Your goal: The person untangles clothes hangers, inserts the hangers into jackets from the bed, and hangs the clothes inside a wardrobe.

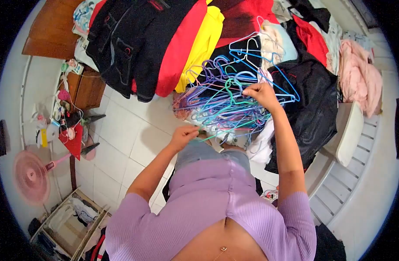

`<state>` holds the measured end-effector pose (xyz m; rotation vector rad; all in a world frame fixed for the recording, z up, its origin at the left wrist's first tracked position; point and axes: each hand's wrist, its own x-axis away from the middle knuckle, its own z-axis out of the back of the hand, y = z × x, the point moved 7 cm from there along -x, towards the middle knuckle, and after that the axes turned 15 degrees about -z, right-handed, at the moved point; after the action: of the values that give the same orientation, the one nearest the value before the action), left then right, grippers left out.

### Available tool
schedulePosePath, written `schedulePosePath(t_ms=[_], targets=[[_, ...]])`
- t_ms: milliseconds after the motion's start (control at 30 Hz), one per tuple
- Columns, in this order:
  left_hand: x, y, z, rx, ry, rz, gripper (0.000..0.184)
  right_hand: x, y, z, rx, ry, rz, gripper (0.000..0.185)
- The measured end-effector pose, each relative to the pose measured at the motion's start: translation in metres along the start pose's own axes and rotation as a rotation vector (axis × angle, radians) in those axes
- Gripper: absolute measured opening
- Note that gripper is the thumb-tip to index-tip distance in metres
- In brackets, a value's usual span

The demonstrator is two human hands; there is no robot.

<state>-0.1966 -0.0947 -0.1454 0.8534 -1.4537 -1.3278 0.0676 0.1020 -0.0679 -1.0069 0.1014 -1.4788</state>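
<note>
A tangled heap of hangers (227, 102), mostly blue, purple and green, lies in front of my knees. My right hand (261, 95) is at the heap's right side, thumb and fingers closed on a hanger; its exact outline is lost among the others. My left hand (185, 137) is low at the heap's near left edge, its fingertips pinched together. Whatever may be between them is too small to make out. Beyond the heap, a larger blue hanger (291, 82) and a white hanger (248, 51) rest against the clothes.
Piled clothes surround the hangers: a black jacket (140, 43), a yellow garment (208, 39), black clothing (310, 113) and a pink garment (360, 71). At left stand a pink fan (31, 175) and a cluttered shelf. A slatted white frame (347, 178) is on the right.
</note>
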Motion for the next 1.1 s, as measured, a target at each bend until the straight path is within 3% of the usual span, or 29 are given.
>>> schedulePosePath(t_ms=[33, 100, 133, 167, 233, 333, 500, 600, 733, 800, 867, 1033, 1100], targets=[[0.006, -0.009, -0.006, 0.001, 0.006, 0.000, 0.026, -0.004, 0.002, 0.000, 0.005, 0.022, 0.022, 0.030], [0.011, -0.021, -0.033, -0.189, -0.226, -0.143, 0.025, -0.009, 0.003, 0.000, 0.031, 0.041, 0.030, 0.031], [0.012, -0.030, -0.036, 0.042, -0.090, -0.100, 0.025, -0.009, 0.001, -0.001, 0.013, 0.035, 0.048, 0.031], [0.009, -0.038, -0.041, 0.044, -0.080, -0.097, 0.025, -0.008, -0.002, -0.003, -0.005, 0.030, 0.066, 0.030], [0.000, -0.074, -0.040, 0.461, 0.173, 0.336, 0.026, 0.001, -0.013, -0.007, 0.025, 0.016, 0.062, 0.029], [-0.018, -0.103, -0.048, 0.706, 0.257, 0.432, 0.037, 0.011, -0.025, -0.013, 0.087, 0.019, 0.062, 0.030], [-0.028, -0.111, -0.053, 0.608, 0.243, 0.408, 0.026, 0.020, -0.049, -0.020, 0.186, 0.063, 0.342, 0.031], [-0.022, -0.087, -0.049, 0.449, 0.288, 0.499, 0.022, 0.030, -0.079, -0.038, 0.288, 0.012, 0.537, 0.032], [-0.022, -0.077, -0.053, 0.539, 0.448, 0.509, 0.025, 0.011, -0.061, -0.064, 0.321, -0.254, 0.460, 0.029], [-0.024, -0.092, -0.056, 0.497, 0.535, 0.555, 0.031, 0.007, -0.053, -0.062, 0.401, -0.256, 0.453, 0.030], [-0.018, -0.135, -0.049, 0.447, 0.863, 0.508, 0.038, 0.002, -0.040, -0.057, 0.535, -0.291, 0.405, 0.031], [-0.014, -0.113, -0.033, 0.495, 0.828, 0.480, 0.042, -0.003, -0.020, -0.015, 0.361, -0.332, 0.336, 0.027], [-0.016, -0.114, -0.028, 0.484, 0.802, 0.492, 0.040, -0.011, -0.019, 0.012, 0.059, -0.238, 0.271, 0.025]])
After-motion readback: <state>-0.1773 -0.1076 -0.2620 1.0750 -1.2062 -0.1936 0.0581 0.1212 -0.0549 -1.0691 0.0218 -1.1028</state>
